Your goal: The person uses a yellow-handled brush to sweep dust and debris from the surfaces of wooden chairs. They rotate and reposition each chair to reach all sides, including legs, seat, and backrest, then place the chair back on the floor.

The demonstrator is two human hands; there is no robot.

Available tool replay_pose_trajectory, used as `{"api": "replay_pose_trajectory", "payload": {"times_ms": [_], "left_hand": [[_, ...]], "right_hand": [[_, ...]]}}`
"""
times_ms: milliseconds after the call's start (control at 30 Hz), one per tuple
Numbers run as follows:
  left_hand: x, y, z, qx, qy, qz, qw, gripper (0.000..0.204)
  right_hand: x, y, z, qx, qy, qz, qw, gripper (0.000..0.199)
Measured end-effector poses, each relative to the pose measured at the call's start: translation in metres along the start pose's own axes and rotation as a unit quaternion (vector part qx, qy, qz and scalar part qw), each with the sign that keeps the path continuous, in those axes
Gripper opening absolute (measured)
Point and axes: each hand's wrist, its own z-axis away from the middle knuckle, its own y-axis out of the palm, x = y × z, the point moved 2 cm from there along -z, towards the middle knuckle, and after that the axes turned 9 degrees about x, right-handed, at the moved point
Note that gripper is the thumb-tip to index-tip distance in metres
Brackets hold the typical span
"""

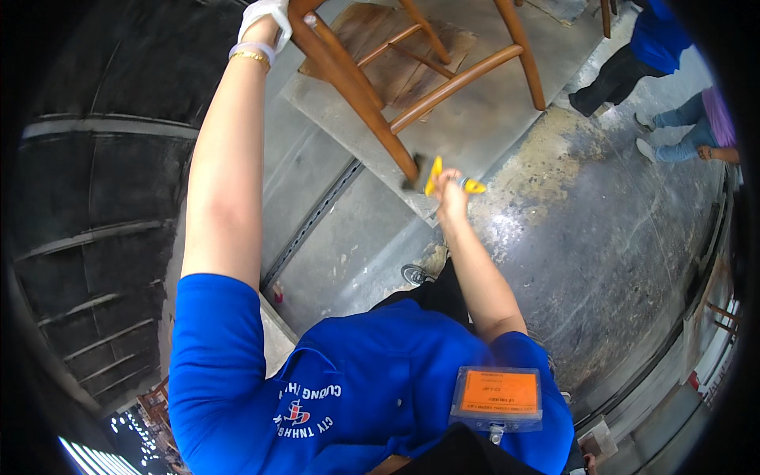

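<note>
A brown wooden chair (pixel 455 85), with slim round legs and rungs, stands tilted at the top of the view. At its upper left part is my left hand (pixel 267 17), in a white glove, its fingers closed round the frame and partly cut off by the picture's edge. My bare right hand (pixel 451 195) is closed on a yellow brush (pixel 435 176) with dark bristles. Those bristles are at the lower end of the nearest chair leg (pixel 404 158); whether they touch it is hard to tell.
Under the chair lie a grey board (pixel 491 111) and a brown wooden panel (pixel 431 47). A dark slotted track (pixel 313 215) crosses the floor. Two people stand at the upper right, one in a blue top (pixel 661 36), one in jeans (pixel 679 150). Dark ribbed panels (pixel 95 190) fill the left.
</note>
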Motion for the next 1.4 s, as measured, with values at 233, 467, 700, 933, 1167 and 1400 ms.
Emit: {"api": "replay_pose_trajectory", "payload": {"times_ms": [233,467,700,933,1167,1400], "left_hand": [[0.006,0.007,-0.010,0.002,0.028,-0.018,0.999,0.037],[0.020,0.001,-0.022,-0.009,0.126,-0.232,0.964,0.038],[0.019,0.030,-0.028,-0.037,-0.023,-0.068,0.997,0.047],[0.021,0.048,-0.016,-0.069,-0.093,0.109,0.987,0.034],[0.000,0.070,0.000,-0.099,-0.100,0.114,0.983,0.033],[-0.016,0.094,0.020,-0.130,-0.135,0.103,0.977,0.032]], "right_hand": [[0.032,-0.043,-0.053,-0.016,0.047,0.053,0.997,0.022],[0.043,-0.023,-0.066,0.249,-0.058,-0.119,0.959,0.015],[0.125,-0.042,-0.033,-0.094,-0.149,0.501,0.847,0.014],[0.400,0.135,-0.049,0.035,-0.652,0.692,0.307,0.005],[0.447,0.136,-0.121,0.101,-0.618,0.774,0.092,0.010],[0.363,-0.058,-0.137,0.150,-0.495,0.831,0.207,0.009]]}}
